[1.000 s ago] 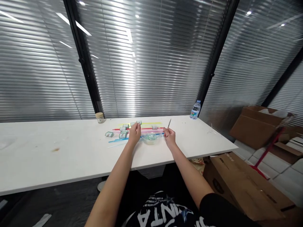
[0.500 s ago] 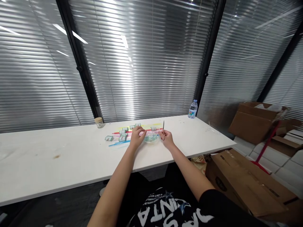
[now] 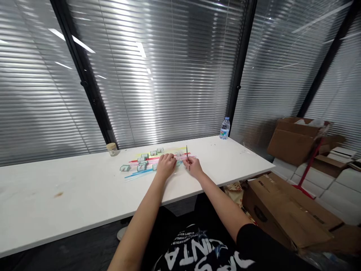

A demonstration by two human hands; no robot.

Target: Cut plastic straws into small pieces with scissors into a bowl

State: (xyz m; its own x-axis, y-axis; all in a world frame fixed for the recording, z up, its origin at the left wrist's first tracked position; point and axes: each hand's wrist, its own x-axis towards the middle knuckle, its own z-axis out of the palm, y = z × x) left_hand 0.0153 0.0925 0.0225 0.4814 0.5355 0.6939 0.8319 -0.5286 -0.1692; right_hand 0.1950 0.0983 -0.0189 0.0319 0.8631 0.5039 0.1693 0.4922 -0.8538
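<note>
My left hand [image 3: 166, 166] rests on the white table [image 3: 84, 195], its fingers curled against a small clear container [image 3: 178, 155] with greenish bits inside. My right hand [image 3: 194, 166] is just to the container's right and holds small scissors [image 3: 186, 153], blades pointing up. Behind and left of the hands lie long coloured straws [image 3: 141, 172] in yellow, red, pink and blue. Among them sit several small green-and-white rolls [image 3: 141, 167]. How firmly the left hand grips the container is hard to make out.
A small tan-lidded jar [image 3: 112, 149] stands at the back of the table, and a water bottle [image 3: 225, 128] at its far right corner. Cardboard boxes [image 3: 284, 210] crowd the floor to the right. Window blinds [image 3: 169, 75] run behind the table.
Both hands have drawn closer together around the clear container, and the scissors moved left with the right hand. The view has shifted, so the table sits further left in the frame.
</note>
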